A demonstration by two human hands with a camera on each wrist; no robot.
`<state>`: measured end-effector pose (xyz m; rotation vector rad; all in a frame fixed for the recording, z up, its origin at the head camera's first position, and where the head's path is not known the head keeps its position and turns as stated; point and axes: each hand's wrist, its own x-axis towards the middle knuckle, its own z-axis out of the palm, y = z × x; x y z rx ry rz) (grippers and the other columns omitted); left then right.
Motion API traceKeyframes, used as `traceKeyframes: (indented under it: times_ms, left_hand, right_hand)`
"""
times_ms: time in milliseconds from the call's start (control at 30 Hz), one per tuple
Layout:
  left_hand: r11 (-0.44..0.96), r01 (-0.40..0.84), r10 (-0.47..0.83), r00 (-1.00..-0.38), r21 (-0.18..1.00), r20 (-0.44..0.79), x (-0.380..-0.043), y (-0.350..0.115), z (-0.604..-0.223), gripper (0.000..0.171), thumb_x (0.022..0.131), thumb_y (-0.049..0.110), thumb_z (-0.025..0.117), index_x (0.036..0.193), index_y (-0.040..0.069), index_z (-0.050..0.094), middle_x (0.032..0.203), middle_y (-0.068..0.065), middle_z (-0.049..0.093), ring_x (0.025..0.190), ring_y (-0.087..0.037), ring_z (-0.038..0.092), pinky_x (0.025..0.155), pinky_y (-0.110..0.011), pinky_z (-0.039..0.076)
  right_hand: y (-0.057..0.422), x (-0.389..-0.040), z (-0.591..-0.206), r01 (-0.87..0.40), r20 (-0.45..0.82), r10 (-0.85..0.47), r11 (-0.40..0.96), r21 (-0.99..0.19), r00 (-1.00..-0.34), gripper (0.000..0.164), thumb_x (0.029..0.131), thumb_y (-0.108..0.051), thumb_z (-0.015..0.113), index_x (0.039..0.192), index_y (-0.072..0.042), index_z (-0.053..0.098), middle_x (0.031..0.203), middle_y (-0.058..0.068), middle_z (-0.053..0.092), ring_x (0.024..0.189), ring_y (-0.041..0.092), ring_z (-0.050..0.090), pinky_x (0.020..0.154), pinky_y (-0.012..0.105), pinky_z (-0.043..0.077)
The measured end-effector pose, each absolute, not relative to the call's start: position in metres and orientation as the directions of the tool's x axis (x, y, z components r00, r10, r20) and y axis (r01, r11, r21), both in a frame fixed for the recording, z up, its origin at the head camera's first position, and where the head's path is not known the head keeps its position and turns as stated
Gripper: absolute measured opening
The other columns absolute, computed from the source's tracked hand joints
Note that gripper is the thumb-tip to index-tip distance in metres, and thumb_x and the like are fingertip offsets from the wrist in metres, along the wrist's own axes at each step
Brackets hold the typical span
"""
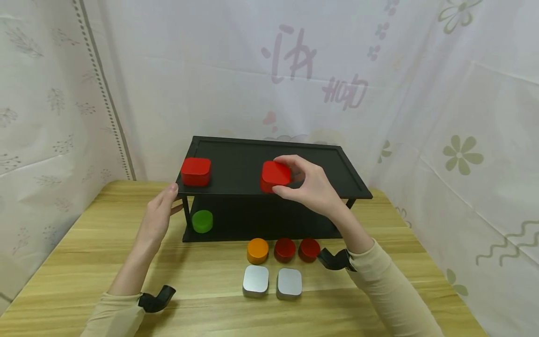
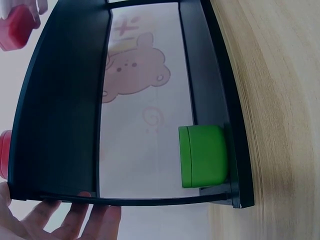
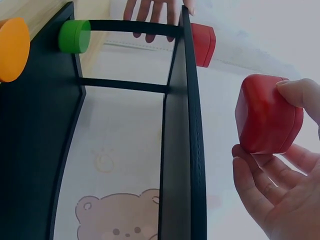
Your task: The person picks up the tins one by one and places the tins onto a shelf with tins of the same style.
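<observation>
My right hand (image 1: 311, 185) pinches a red rounded-square tin (image 3: 266, 114) between thumb and fingers. It holds the tin over the front of the top board of a black two-tier shelf (image 1: 236, 164); in the right wrist view a gap shows between tin and board. My left hand (image 1: 157, 215) grips the shelf's left edge, thumb at the top corner, fingers (image 2: 75, 220) below the board. Near that thumb, another red tin (image 1: 196, 172) sits on the top board's left end. A green round tin (image 1: 202, 221) stands at the left of the lower tier.
On the wooden table (image 1: 202, 299) before the shelf stand an orange round tin (image 1: 258, 251) and two dark red round tins (image 1: 285, 250). Nearer are two silver rounded-square tins (image 1: 255, 280). Patterned white cloth (image 1: 210, 70) hangs behind and at both sides.
</observation>
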<state>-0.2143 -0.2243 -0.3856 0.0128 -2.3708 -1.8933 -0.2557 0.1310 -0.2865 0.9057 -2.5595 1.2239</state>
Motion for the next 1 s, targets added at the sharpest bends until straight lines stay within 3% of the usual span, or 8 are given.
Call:
traceKeyframes:
  times_ms: [367, 1000]
  left_hand:
    - [0.217, 0.084, -0.084, -0.991, 0.972, 0.104, -0.214, -0.222, -0.386, 0.074, 0.110, 0.055, 0.029, 0.162, 0.004, 0.026, 0.170, -0.017, 0.023, 0.151, -0.045, 0.035, 0.125, -0.061, 0.035]
    - [0.227, 0.095, -0.094, -0.988, 0.969, 0.119, -0.213, -0.222, -0.384, 0.073, 0.110, 0.055, 0.031, 0.162, 0.005, 0.029, 0.170, -0.015, 0.026, 0.152, -0.042, 0.036, 0.124, -0.059, 0.037]
  right_hand:
    - [0.116, -0.271, -0.292, -0.525, 0.332, -0.426, 0.501, -0.688, -0.842, 0.055, 0.088, -0.025, 0.081, 0.139, -0.020, 0.060, 0.126, 0.003, 0.070, 0.099, 0.022, 0.068, 0.082, 0.035, 0.062]
    - [0.088, -0.288, -0.298, -0.529, 0.321, -0.452, 0.475, -0.704, -0.832, 0.056, 0.090, -0.025, 0.080, 0.142, -0.018, 0.060, 0.128, 0.005, 0.070, 0.104, 0.022, 0.068, 0.080, 0.033, 0.063]
